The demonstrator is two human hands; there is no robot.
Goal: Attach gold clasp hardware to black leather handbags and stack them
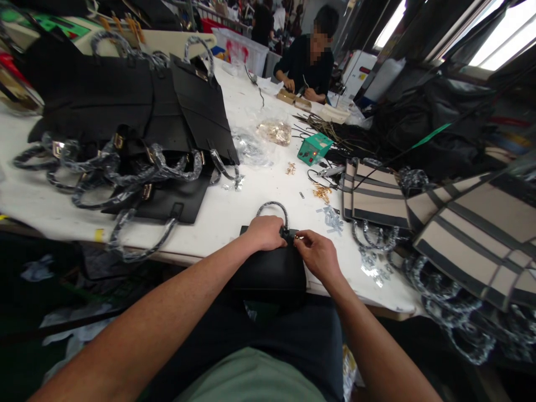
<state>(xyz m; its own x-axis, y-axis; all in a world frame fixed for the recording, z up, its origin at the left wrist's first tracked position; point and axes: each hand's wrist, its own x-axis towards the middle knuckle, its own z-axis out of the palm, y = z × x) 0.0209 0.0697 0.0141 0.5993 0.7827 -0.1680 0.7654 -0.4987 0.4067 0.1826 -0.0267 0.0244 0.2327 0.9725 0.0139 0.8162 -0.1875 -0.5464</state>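
Note:
A black bag (270, 271) lies over the table's front edge, its wrapped handle (273, 205) looping up at the far side. My left hand (267, 232) is closed on the bag's top edge beside the handle base. Just right of it, my right hand (317, 251) pinches a small gold-coloured metal piece (297, 237) at the bag's top edge. The fingertips of both hands are close together. How the metal piece meets the bag is too small to tell.
Black bags (113, 95) are piled at the left, beige striped bags (473, 234) at the right. Beyond my hands lie gold fittings (322, 192), grey strips (333, 219) and a green box (315, 148) with a cable. A person (310, 61) works at the far end.

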